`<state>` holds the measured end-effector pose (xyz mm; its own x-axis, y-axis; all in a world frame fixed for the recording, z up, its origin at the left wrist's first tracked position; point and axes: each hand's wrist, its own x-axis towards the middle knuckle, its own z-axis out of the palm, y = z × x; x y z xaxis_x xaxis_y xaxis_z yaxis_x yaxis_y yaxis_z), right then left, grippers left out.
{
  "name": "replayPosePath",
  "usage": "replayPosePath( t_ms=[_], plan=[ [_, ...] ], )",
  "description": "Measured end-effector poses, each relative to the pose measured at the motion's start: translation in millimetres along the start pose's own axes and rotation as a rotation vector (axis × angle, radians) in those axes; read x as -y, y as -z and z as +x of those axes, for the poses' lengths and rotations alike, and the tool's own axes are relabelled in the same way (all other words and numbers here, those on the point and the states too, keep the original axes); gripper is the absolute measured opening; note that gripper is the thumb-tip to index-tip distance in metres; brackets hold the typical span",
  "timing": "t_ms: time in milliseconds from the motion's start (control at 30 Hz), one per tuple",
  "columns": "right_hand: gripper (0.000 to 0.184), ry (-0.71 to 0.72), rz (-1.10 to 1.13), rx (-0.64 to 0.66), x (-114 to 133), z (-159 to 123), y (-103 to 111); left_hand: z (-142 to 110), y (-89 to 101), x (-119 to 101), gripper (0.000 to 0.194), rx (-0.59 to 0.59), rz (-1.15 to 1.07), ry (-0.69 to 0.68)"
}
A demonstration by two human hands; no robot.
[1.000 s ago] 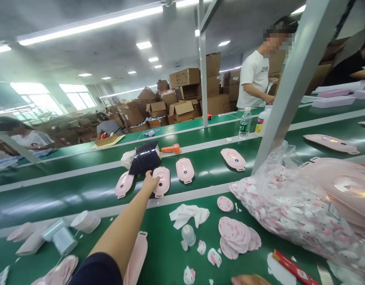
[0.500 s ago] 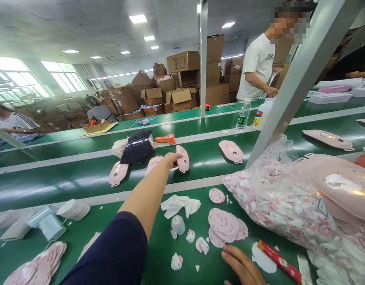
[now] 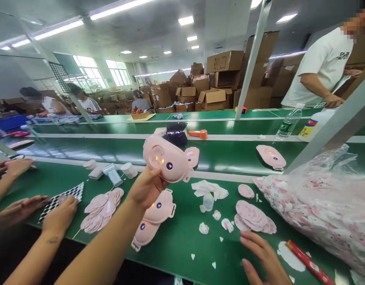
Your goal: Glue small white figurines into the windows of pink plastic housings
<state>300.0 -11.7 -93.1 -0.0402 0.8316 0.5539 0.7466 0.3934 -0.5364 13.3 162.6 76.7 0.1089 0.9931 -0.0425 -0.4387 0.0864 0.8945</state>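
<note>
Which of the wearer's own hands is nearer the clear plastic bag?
Right. The right hand is on the near-left side of the clear plastic bag, apart from it; the left hand is farther left, holding a pink lid.

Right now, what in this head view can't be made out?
In the head view:
- Left hand: fingertips beyond the thumb, hidden behind the raised pink lid.
- Right hand: wrist, cut off by the bottom edge.
- Clear bag: far side, cut off by the right edge.
- Red packet: lettering, too small.
</note>
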Motion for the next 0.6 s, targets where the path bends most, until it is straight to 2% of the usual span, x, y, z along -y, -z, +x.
replayPosePath(
  t_ms=[67,167,200,267,333,400,467,533,600],
  plan=[
    [0.045,-0.024,0.211,0.092,34,21,-1,-35,-2.9,21,0.047,-0.008,-0.114,-0.016],
    [0.062,-0.212,0.713,0.235,79,58,-8,-74,-11.0,51,0.044,0.018,-0.172,0.005],
    [0.066,-0.259,0.851,0.217,89,68,-10,-83,-11.6,57,0.044,0.029,-0.157,0.012],
    [0.059,-0.351,0.942,0.161,104,78,-14,-97,-7.8,66,0.049,0.041,-0.118,0.021],
    [0.047,-0.41,0.947,0.212,111,76,-16,-106,2.1,70,0.051,0.035,-0.115,0.038],
    [0.039,-0.401,0.897,0.382,112,67,-15,-113,15.1,72,0.049,-0.017,-0.144,0.046],
    [0.036,-0.364,0.73,0.494,106,57,-14,-118,28.1,74,0.047,-0.097,-0.149,0.047],
    [0.032,-0.369,0.506,0.452,94,52,-11,-122,39.6,77,0.047,-0.154,-0.109,0.063],
    [0.03,-0.422,0.331,0.334,76,54,-9,-126,48.7,79,0.047,-0.159,-0.067,0.101]
  ],
)
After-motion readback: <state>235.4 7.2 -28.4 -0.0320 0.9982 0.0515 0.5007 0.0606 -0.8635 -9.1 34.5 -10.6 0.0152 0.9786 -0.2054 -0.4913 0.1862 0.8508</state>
